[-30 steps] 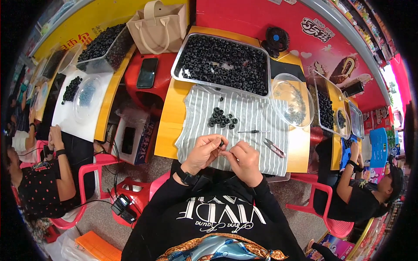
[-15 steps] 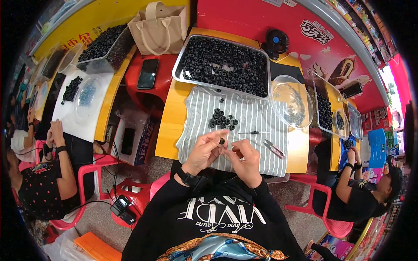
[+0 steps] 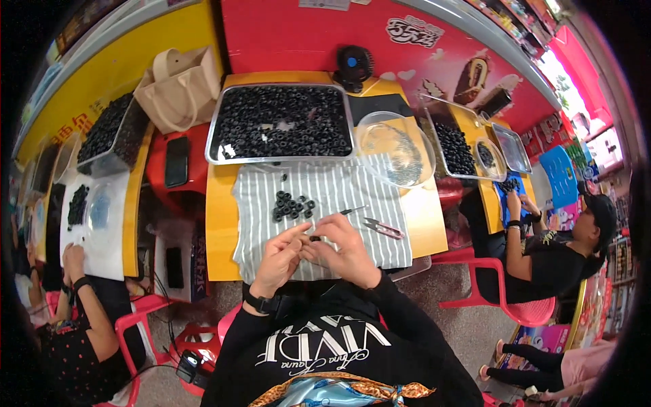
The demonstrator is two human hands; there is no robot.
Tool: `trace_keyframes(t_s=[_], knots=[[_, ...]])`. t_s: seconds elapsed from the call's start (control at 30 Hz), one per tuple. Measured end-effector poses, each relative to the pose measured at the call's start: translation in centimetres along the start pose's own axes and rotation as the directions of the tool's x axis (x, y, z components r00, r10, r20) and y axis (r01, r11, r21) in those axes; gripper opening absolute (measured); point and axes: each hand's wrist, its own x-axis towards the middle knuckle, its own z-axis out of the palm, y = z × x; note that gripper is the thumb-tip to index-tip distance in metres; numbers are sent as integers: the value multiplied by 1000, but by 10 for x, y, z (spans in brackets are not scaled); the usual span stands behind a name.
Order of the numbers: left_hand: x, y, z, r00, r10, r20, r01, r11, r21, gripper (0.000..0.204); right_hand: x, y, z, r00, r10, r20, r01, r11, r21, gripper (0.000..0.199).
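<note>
My left hand point(image 3: 277, 263) and my right hand point(image 3: 347, 252) meet over the near edge of a grey-and-white striped cloth point(image 3: 254, 214). A small black ring-shaped part point(image 3: 314, 239) shows at the fingertips of my right hand, which pinches it. My left thumb and forefinger are closed beside it; what lies between them is too small to make out. Just beyond my hands sits a loose pile of black ring-shaped parts point(image 3: 293, 206). Right of the pile lie a thin metal-tipped tool point(image 3: 354, 210) and thread snips with pinkish handles point(image 3: 384, 228).
Behind the cloth stands a clear tray point(image 3: 281, 125) full of black rings. Beside it are a round clear tub point(image 3: 397, 149) with fine pieces and a small black fan point(image 3: 354, 66). A phone point(image 3: 177, 161) rests on a red stool. Co-workers sit left and right.
The view has shifted, so the table appears further left. The black ring, earlier at my left fingertips, now shows at my right fingertips, and my hands are closer together.
</note>
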Motion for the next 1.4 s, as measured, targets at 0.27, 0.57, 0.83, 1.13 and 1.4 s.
trace_keyframes(t_s=[0.27, 0.57, 0.83, 1.13, 1.4], knots=[[-2, 2, -6, 1000, -5, -14, 6, 999, 43, 37, 41, 52, -184, 899, -14, -437, -158, 921, -356, 15], [2, 0, -9, 1000, 0, 9, -1, 999, 53, 33, 47, 69, -136, 970, 117, -213, -173, 948, -267, 30], [1, -4, -9, 1000, -19, 15, 19, 999, -42, 33, 82, 27, -36, 975, -32, 222, 83, 971, -225, 28], [1, -2, -7, 998, -63, 8, 63, 998, 11, 31, 168, 61, 6, 923, -196, 332, 340, 818, -463, 38], [0, 0, -4, 997, -81, -8, 82, 996, 44, 31, 179, 70, 34, 894, -238, 381, 415, 760, -500, 34]])
